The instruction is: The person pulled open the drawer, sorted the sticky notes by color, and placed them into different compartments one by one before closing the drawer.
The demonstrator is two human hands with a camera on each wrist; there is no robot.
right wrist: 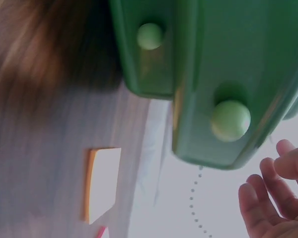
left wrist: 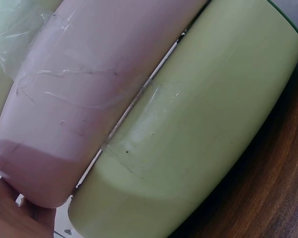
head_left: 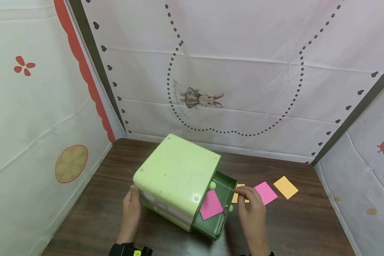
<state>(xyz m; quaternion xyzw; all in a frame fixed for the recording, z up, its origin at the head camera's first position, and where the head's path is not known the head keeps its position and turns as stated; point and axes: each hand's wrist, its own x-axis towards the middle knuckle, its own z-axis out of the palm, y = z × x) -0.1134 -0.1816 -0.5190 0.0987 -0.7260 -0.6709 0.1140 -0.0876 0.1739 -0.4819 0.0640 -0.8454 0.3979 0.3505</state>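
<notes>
A light green drawer box (head_left: 179,174) stands at an angle on the table, with a mauve drawer-side panel (left wrist: 84,74) showing on its near side. At the box's back left corner, my left hand (head_left: 132,209) grips it, thumb on the side and the other fingers partly hidden behind. A dark green drawer (head_left: 224,185) is pulled out at the right, and a pink sticky-note pad (head_left: 211,205) lies inside it. My right hand (head_left: 252,209) is beside the drawer's front, fingertips close to its upper edge. In the right wrist view its fingers (right wrist: 275,188) are loosely bent with nothing between them.
On the table right of the drawer lie a yellow-orange pad (head_left: 241,199) partly behind my right hand, a pink pad (head_left: 266,193) and another yellow-orange pad (head_left: 285,187). Round light green knobs (right wrist: 231,120) stick out from the drawer fronts. Printed white cloth (head_left: 243,89) walls surround the table.
</notes>
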